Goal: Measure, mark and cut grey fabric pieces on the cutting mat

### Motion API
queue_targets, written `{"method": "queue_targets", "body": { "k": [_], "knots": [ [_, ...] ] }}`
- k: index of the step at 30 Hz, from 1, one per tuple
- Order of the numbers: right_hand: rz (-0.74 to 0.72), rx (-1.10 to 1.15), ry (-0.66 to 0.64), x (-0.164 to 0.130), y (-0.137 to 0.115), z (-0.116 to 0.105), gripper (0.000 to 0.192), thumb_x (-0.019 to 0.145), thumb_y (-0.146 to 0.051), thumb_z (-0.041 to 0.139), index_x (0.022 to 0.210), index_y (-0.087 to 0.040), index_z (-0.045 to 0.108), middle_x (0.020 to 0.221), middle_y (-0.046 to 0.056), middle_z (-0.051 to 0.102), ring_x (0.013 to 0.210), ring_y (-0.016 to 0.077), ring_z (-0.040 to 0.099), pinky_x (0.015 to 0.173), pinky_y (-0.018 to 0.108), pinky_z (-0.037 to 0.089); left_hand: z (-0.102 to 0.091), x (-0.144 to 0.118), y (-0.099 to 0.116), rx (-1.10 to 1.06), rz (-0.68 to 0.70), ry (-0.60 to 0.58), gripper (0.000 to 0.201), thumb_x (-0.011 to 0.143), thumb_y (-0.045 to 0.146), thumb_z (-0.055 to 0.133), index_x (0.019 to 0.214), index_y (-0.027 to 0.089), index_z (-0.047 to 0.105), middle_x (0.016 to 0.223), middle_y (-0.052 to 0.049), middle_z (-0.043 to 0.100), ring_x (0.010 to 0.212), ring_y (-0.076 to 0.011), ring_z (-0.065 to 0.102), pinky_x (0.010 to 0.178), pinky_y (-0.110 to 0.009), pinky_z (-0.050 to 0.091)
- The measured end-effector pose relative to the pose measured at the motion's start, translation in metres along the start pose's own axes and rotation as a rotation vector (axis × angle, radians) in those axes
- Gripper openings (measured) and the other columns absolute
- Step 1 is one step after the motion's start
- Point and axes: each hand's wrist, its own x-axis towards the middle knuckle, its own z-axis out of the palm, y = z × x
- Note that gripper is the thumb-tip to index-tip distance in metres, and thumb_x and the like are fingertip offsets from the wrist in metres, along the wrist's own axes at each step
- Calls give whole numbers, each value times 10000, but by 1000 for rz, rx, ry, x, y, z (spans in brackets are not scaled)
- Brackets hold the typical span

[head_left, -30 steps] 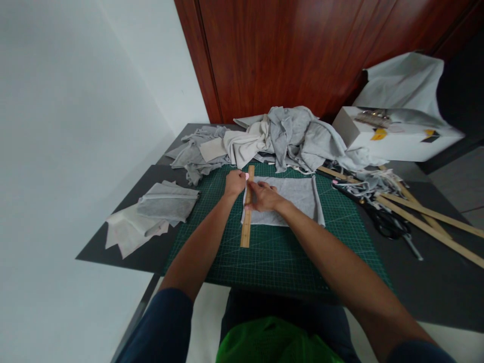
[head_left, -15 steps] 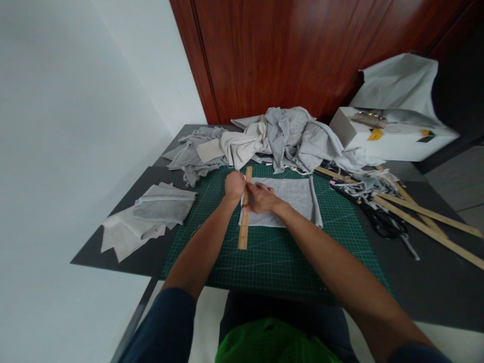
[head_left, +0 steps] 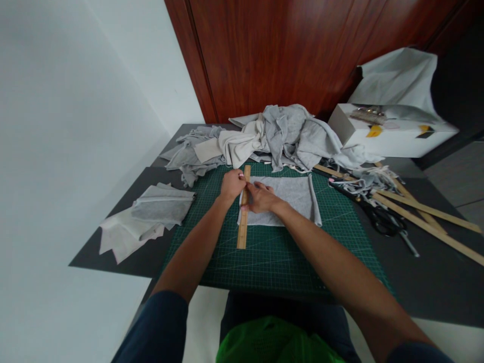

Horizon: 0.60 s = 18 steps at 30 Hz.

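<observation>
A: In the head view, what are the hands doing?

B: The left hand (head_left: 231,185) has its fingers curled in, pinching a small pink thing (head_left: 241,175) just beside the wooden ruler (head_left: 241,235), near its far end. (Most of it is hidden, so I can't tell what it is.) The right hand (head_left: 261,198) has thumb and fingers spread apart along the ruler, pressing it onto the grey cloth (head_left: 297,194).

A: Where does that cloth lie?

B: Flat on the green cutting mat (head_left: 260,259). The ruler crosses its left end, leaving a narrow margin showing, and the ruler's near end runs past the cloth onto the mat.

A: What has just changed?

B: Very little. Half a second ago the left hand covered the pink thing; now it shows again. Ruler, cloth and right hand sit as they did.

A: And what does that mean for the work?

B: My judgement: the left hand is making small movements beside the ruler while the right keeps it from slipping, so that left end still seems to be in hand.

A: Anything else close by?

B: Black scissors (head_left: 382,222) and wooden strips (head_left: 434,217) lie to the right on the tabletop (head_left: 431,287), well apart from both hands.
</observation>
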Motion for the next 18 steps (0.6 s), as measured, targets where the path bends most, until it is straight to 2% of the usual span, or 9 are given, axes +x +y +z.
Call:
{"method": "queue_targets", "body": {
  "k": [3,7,18],
  "knots": [
    [-5,3,-3,0,0,0,1037,879,-461,788,1688,-148,219,1673,217,438,1635,385,206,1270,597,218,-2,0,-2,1,14,-26,258,956,150,580,1092,162,800,1113,-121,807,1055,-226,739,931,-276,523],
    [2,8,-10,-1,-1,-1,1054,880,-456,788,1697,-160,192,1703,205,395,1643,381,186,1281,589,199,-1,-1,-1,26,24,1,275,967,139,558,1104,162,796,1146,-132,789,1064,-221,727,951,-274,511],
    [14,13,-1,0,-1,1,1076,838,-432,825,1689,-188,215,1676,196,443,1641,360,203,1279,566,202,-3,-16,4,98,55,-34,253,999,145,520,981,168,772,1069,-141,783,1053,-239,729,942,-294,512]
  ]
}}
